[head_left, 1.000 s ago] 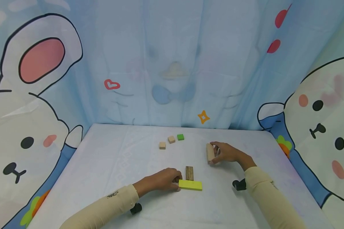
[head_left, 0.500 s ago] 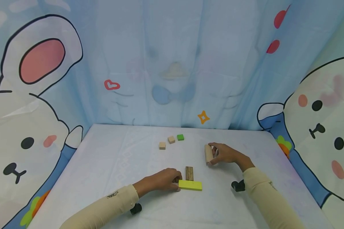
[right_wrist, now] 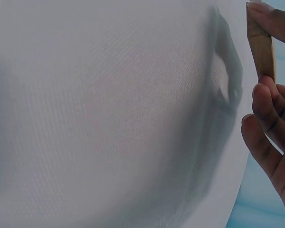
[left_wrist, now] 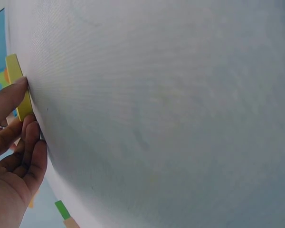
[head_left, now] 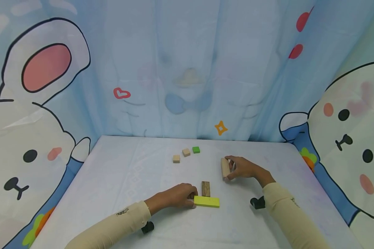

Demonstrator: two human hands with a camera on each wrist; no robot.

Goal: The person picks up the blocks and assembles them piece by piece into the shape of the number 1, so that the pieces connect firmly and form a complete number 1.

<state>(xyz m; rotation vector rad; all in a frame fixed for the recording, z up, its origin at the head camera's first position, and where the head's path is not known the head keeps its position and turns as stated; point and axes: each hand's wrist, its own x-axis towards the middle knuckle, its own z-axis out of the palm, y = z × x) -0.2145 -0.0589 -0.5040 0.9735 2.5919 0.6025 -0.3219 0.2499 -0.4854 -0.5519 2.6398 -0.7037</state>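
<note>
In the head view my left hand [head_left: 179, 194] pinches the left end of a flat yellow block [head_left: 208, 201] on the white table. The left wrist view shows the thumb on one side of that yellow block [left_wrist: 13, 66] and fingers at its end. A dark brown grained wooden block [head_left: 205, 188] lies just behind the yellow one, at right angles to it. Farther right, my right hand [head_left: 244, 167] holds a pale wooden block [head_left: 225, 168] by its two ends. In the right wrist view this wooden block [right_wrist: 261, 54] is between thumb and fingertips, apart from the hand's shadow.
Toward the back of the table [head_left: 137, 207] sit two small pale wooden cubes [head_left: 176, 158] and a small green block [head_left: 196, 149]. A blue cartoon-printed curtain [head_left: 187, 52] hangs behind the table. Black wrist-worn devices [head_left: 258, 203] show under both forearms.
My right hand has moved slightly left and toward the front with the pale wooden block. The left hand and the yellow block have stayed in place.
</note>
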